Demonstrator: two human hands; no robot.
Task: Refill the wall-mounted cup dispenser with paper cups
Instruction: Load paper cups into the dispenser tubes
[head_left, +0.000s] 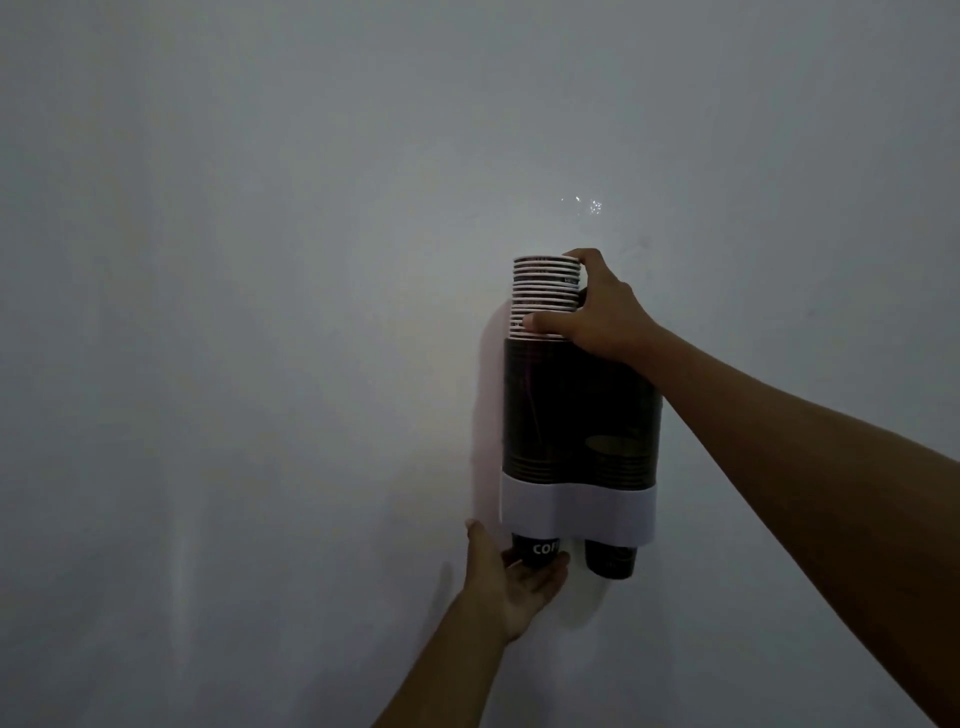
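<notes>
Mounting flat on wall (260, 312), centre-right of frame: cup dispenser (579, 415), dark twin tubes, white band at bottom. Loading left tube from top: stack of paper cups (545, 288) still proud of tube mouth, rims up. Right hand (597, 306) wrapped round exposed stack, likely steering and pressing down. Left hand (519, 577) open, palm up under bottom cup (535, 550) at left outlet, probably as stop against push-through. Right outlet cup (610, 560) hanging free.

plain pale wall (260, 260), small glints (587, 205)
</notes>
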